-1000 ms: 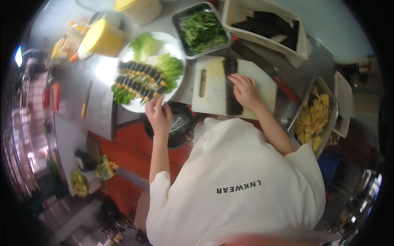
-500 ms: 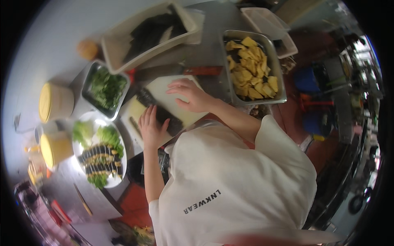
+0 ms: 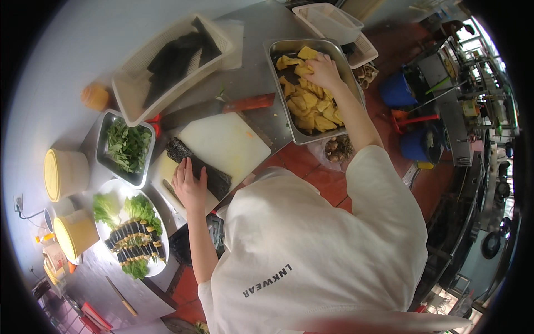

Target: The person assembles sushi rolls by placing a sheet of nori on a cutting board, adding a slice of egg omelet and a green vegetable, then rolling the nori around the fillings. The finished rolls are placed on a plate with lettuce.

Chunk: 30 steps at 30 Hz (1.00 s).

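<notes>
My left hand (image 3: 189, 183) lies flat, fingers apart, on a dark seaweed sheet (image 3: 207, 168) at the near-left corner of a white cutting board (image 3: 228, 142). My right hand (image 3: 322, 69) reaches into a steel tray (image 3: 278, 47) of yellow sliced pieces (image 3: 314, 106). Its fingers curl around one piece at the tray's far end. A knife with a red handle (image 3: 245, 104) lies just beyond the board.
A white basket of dark seaweed sheets (image 3: 169, 61) stands at the back. A steel pan of greens (image 3: 127, 146), two yellow tubs (image 3: 64, 173) and a plate of cut rolls with lettuce (image 3: 133, 236) are on the left. Empty white baskets (image 3: 334, 22) and blue buckets (image 3: 397, 89) are on the right.
My right hand has left the cutting board and reached into the tray of yellow pieces. My left hand stays on the seaweed sheet. The view has swung toward the right.
</notes>
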### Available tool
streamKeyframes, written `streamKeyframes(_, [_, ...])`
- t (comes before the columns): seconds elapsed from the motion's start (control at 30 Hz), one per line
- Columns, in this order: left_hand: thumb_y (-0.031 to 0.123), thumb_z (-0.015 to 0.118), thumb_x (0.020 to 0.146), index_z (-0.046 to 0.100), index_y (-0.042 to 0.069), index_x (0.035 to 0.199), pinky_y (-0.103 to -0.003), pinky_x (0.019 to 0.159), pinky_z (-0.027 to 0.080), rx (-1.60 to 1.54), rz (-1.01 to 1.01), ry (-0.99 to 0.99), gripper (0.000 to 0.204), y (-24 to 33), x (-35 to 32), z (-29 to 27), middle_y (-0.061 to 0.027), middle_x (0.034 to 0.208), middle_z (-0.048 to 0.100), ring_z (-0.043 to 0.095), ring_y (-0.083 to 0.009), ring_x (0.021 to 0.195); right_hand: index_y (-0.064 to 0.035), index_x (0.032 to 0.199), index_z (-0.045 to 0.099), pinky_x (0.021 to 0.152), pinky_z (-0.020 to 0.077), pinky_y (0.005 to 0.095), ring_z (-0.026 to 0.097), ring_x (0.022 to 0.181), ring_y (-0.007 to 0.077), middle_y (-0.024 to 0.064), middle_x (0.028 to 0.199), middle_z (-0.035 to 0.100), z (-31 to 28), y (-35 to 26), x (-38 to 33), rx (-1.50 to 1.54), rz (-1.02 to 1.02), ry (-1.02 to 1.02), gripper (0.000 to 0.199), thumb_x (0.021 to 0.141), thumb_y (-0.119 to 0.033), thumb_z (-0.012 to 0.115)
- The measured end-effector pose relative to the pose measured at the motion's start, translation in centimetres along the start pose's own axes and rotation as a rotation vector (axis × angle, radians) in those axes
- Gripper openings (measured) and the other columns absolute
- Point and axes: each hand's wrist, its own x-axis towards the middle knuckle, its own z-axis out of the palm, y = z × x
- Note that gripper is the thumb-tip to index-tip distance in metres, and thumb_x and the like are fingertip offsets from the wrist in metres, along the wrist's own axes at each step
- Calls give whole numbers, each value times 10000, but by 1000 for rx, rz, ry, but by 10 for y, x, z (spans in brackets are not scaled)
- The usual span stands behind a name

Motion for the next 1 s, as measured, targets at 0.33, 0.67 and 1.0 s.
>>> streamKeyframes(0.33, [268,711,784,448,27,1348,-456,1021,325,-39,-80,-24,667,14,-12,-10,-136,1249,562,483,-325,1201,-73,1044,666,856,465,393,585,984,322,129,1030,619,20,56,60,359,-30,-175,339,771,-269,708])
streamKeyframes(0.67, [427,739,716,388,-12,1376,-463,1040,294,-68,-92,-67,868,18,-11,-18,-161,1274,533,446,-342,1223,-100,915,630,786,497,399,621,901,294,107,935,646,23,50,79,314,0,-81,180,782,-210,682])
streamKeyframes(1.0, [437,824,583,209,-52,1434,-464,1058,273,-150,-138,-120,1159,12,-11,-23,-176,1301,494,434,-363,1206,-71,1013,571,671,486,237,596,718,85,12,790,624,-41,-126,21,1346,-224,-70,178,854,-75,650])
